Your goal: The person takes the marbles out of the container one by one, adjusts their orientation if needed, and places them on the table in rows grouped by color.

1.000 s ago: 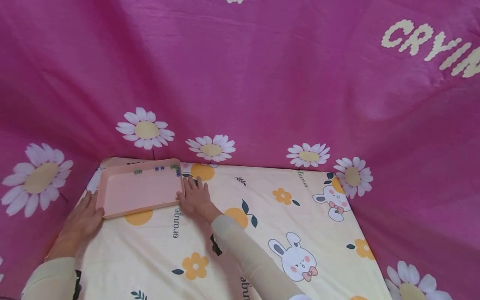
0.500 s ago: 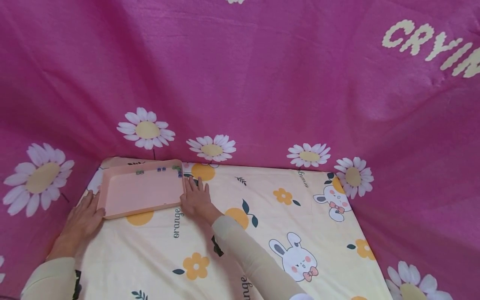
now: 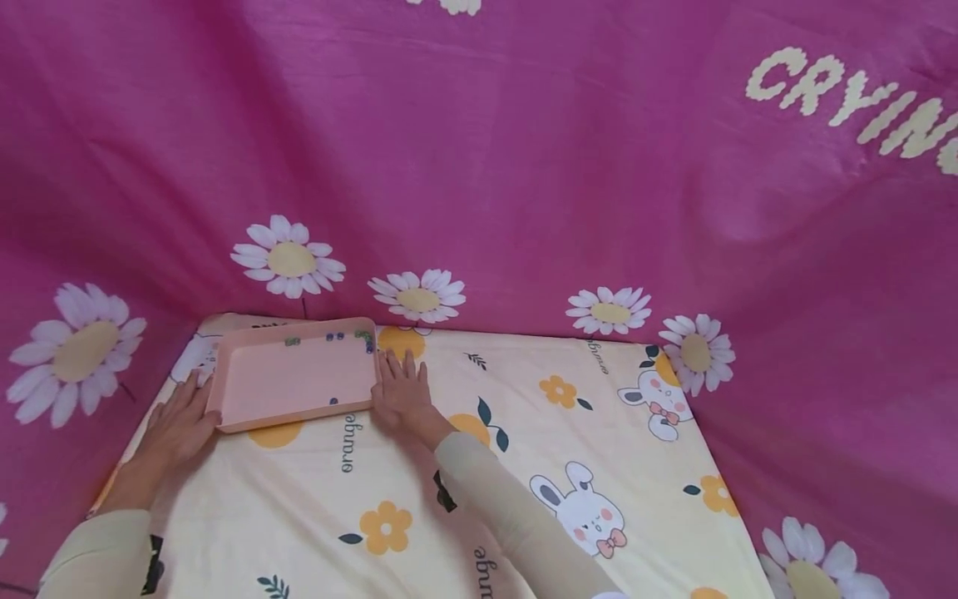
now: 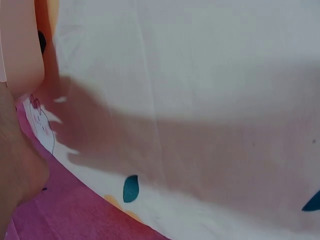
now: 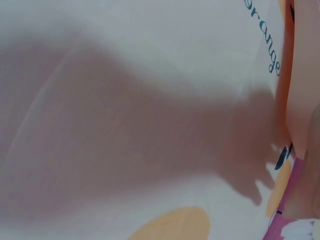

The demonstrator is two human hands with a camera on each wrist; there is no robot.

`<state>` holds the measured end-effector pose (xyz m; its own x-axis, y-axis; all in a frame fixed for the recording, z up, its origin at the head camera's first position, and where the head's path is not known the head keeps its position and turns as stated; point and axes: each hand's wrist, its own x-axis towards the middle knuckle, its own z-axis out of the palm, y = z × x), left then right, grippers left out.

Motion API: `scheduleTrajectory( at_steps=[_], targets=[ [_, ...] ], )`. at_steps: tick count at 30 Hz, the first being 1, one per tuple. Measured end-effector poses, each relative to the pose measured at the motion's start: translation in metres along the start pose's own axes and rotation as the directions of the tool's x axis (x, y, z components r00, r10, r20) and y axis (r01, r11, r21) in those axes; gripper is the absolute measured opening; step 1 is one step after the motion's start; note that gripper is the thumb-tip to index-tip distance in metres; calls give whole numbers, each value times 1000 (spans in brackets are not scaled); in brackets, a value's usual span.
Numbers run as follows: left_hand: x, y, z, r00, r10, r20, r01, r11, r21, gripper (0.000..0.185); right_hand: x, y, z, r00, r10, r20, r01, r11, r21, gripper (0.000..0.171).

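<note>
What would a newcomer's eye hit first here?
Probably the magenta, daisy-printed backdrop filling the upper head view. Next, the pink tray at the cream printed cloth's far left, small green and blue pieces in it, mostly along its far edge. The left hand and right hand touch its two ends.

Pale Beige Sleeves and Bare Hands

The person wears long, pale beige sleeves in plain, unpatterned fabric. The left sleeve ends in a straight-edged cuff, and the right sleeve ends the same way, leaving the left hand and the right hand bare. A small black piece shows beside the left cuff; another black piece sits beneath the right one, both too small to identify. A white patch shows by the right sleeve at the lower edge of the head view.
</note>
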<state>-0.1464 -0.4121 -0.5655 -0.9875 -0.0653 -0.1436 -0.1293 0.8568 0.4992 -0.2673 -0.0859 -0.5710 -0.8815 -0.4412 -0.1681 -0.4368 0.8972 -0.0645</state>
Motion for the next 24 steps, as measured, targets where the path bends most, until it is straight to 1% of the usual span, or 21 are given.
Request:
scheduleTrajectory(
  at_steps=[6, 12, 16, 24],
  targets=[
    [2, 8, 6, 1000, 25, -14, -26, 1000, -17, 67, -9, 13, -3, 1000, -5, -22, 5, 1000, -22, 61],
    [0, 17, 15, 999, 36, -34, -36, 999, -6, 67, -18, 24, -8, 999, -14, -51, 12, 999, -46, 61],
    [-1, 24, 19, 997, 46, -59, -45, 999, 14, 68, -23, 32, -6, 999, -1, -41, 0, 999, -44, 61],
    [-2, 45, 24, 988, 111, -106, -103, 992, 75, 66, -36, 48, -5, 999, 42, -21, -42, 999, -14, 62]
  ],
)
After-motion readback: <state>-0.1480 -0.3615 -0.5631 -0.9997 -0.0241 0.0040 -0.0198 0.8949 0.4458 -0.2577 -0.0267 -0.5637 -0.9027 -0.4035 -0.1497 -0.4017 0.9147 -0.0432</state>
